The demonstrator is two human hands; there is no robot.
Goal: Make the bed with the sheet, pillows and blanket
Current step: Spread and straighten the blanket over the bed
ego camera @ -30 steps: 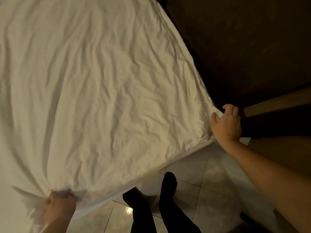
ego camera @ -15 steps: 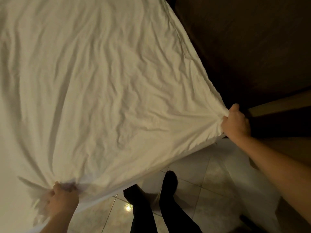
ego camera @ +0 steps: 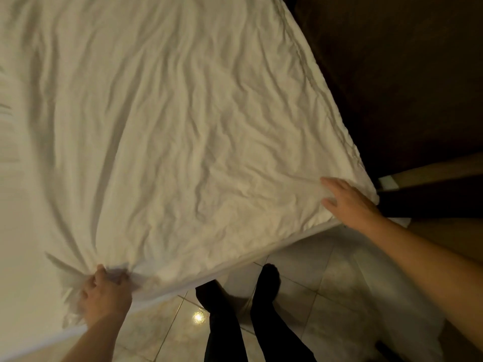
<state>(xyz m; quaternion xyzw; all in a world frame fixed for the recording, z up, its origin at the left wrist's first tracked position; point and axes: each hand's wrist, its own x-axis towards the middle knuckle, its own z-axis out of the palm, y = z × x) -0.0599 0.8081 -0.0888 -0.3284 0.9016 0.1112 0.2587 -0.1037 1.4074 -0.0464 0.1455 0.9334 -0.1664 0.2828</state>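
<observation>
A white, wrinkled sheet covers the mattress and fills most of the head view. My left hand grips a bunched fold of the sheet at the near edge, lower left, and creases fan out from that grip. My right hand lies flat with straight fingers on the sheet at the bed's near right corner. No pillows or blanket are in view.
My legs in dark trousers stand on a glossy tiled floor just in front of the bed edge. A dark wooden headboard or wall runs along the bed's right side, with a wooden ledge beside the corner.
My right hand has let go of the pinched sheet corner and now lies flat on top of it. My left hand keeps its grip on the bunched edge.
</observation>
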